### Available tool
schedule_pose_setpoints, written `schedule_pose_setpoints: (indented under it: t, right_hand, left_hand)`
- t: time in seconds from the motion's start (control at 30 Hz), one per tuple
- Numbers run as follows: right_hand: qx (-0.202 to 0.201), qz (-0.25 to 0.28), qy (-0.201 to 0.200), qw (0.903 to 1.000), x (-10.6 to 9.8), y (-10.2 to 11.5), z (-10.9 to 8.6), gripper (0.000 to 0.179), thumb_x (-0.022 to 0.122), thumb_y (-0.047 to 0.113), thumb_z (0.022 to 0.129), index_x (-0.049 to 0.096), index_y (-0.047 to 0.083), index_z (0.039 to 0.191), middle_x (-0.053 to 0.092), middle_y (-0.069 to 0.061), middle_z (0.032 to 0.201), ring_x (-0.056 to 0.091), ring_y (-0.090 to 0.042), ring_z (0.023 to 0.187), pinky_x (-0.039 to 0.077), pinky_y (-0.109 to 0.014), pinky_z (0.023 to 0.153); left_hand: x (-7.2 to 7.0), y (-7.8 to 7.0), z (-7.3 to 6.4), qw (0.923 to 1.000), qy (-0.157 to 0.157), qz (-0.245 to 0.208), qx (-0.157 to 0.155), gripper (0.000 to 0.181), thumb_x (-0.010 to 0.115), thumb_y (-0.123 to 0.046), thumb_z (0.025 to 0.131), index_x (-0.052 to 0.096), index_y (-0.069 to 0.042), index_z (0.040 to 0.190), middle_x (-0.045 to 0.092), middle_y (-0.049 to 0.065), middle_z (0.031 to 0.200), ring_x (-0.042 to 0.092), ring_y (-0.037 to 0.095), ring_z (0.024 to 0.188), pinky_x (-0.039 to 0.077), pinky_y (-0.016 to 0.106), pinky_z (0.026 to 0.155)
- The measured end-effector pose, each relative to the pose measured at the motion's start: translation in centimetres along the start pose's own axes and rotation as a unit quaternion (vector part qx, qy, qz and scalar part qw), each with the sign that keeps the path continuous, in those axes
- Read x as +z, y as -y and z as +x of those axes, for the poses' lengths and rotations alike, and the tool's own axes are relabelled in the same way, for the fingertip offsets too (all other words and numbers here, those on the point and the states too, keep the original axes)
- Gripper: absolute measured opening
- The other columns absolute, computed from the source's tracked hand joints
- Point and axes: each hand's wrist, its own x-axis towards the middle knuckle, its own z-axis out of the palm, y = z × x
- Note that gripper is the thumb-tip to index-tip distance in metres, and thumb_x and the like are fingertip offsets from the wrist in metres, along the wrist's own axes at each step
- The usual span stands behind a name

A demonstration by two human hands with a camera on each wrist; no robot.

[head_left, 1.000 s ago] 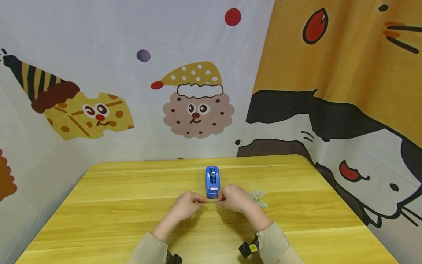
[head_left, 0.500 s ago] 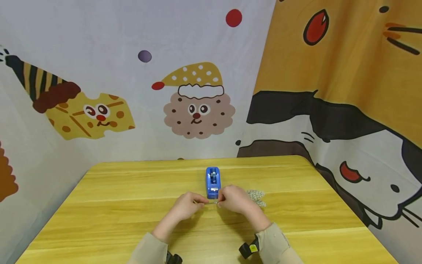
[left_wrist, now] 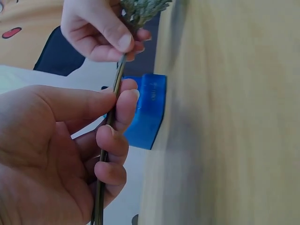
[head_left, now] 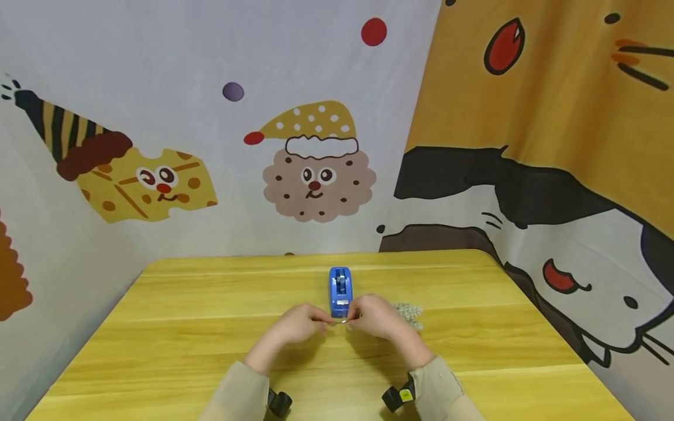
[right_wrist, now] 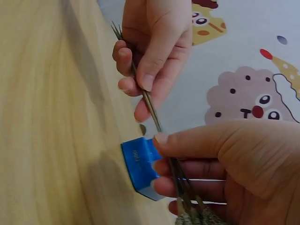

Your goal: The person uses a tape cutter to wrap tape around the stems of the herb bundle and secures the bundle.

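Plant heads cut off by edges in 2 wrist views.

Beige sleeves; black wrist cameras, right one yellow-marked.

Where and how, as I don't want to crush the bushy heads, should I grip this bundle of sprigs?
Probably by the bare stems, coming from the person's left and pinching them between thumb and fingers, as the left hand does. That stretch is thin and fairly straight, while the bushy heads spread out at the other end, past the right hand.
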Motion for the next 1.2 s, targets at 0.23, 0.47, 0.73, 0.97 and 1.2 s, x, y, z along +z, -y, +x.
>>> schedule_pose_setpoints:
  t: [0.23, 0.47, 0.73, 0.97, 1.2]
  right_hand:
    - [-0.020, 0.077, 0.054, 0.9954, -1.6, -0.1, 0.5, 0.005, 0.073, 0.006, 0.084, 0.075, 0.006, 0.089, 0.069, 0.002, 0.083, 0.061, -0.009, 0.073, 0.052, -0.028, 0.067]
    - [-0.007, 0.047, 0.084, 0.9953, -2.6, -0.4, 1.1, 0.005, 0.076, 0.006, 0.081, 0.077, 0.003, 0.086, 0.069, 0.004, 0.077, 0.055, -0.008, 0.063, 0.049, -0.027, 0.059]
    - [-0.019, 0.025, 0.085, 0.9958, -2.4, -0.6, 1.1, 0.006, 0.077, 0.006, 0.079, 0.076, 0.009, 0.074, 0.064, 0.009, 0.065, 0.047, -0.005, 0.053, 0.043, -0.022, 0.051]
    - [-0.017, 0.019, 0.080, 0.9965, -2.2, -0.8, 1.2, 0.009, 0.077, 0.006, 0.079, 0.075, 0.010, 0.072, 0.063, 0.010, 0.064, 0.048, -0.005, 0.054, 0.043, -0.023, 0.051]
    - [-0.013, 0.005, 0.071, 0.9974, -2.2, -0.7, 1.3, 0.011, 0.079, 0.003, 0.077, 0.072, 0.008, 0.070, 0.061, 0.009, 0.063, 0.046, -0.007, 0.054, 0.042, -0.024, 0.052]
  left_hand:
    - [-0.9, 0.0, 0.2, 0.9999, 0.002, 0.000, 0.010, 0.021, 0.062, -0.004, 0.089, 0.076, -0.007, 0.105, 0.071, 0.009, 0.093, 0.052, 0.014, 0.069, 0.044, 0.033, 0.062]
    - [-0.8, -0.1, 0.3, 0.9999, -0.009, -0.003, 0.012, 0.020, 0.065, -0.004, 0.087, 0.077, -0.008, 0.102, 0.072, 0.009, 0.096, 0.061, 0.017, 0.087, 0.050, 0.040, 0.076]
    - [-0.4, 0.0, 0.5, 0.9998, -0.012, -0.012, 0.011, 0.018, 0.067, -0.003, 0.086, 0.077, -0.007, 0.100, 0.072, 0.009, 0.096, 0.060, 0.016, 0.084, 0.049, 0.036, 0.071]
    - [-0.1, 0.4, 0.7, 0.9996, -0.020, -0.018, 0.006, 0.018, 0.068, -0.005, 0.086, 0.078, -0.010, 0.099, 0.072, 0.007, 0.101, 0.061, 0.018, 0.089, 0.050, 0.038, 0.074]
    - [0.1, 0.6, 0.9, 0.9993, -0.035, -0.016, 0.000, 0.017, 0.069, -0.007, 0.086, 0.078, -0.013, 0.099, 0.071, 0.008, 0.106, 0.063, 0.026, 0.100, 0.050, 0.045, 0.079]
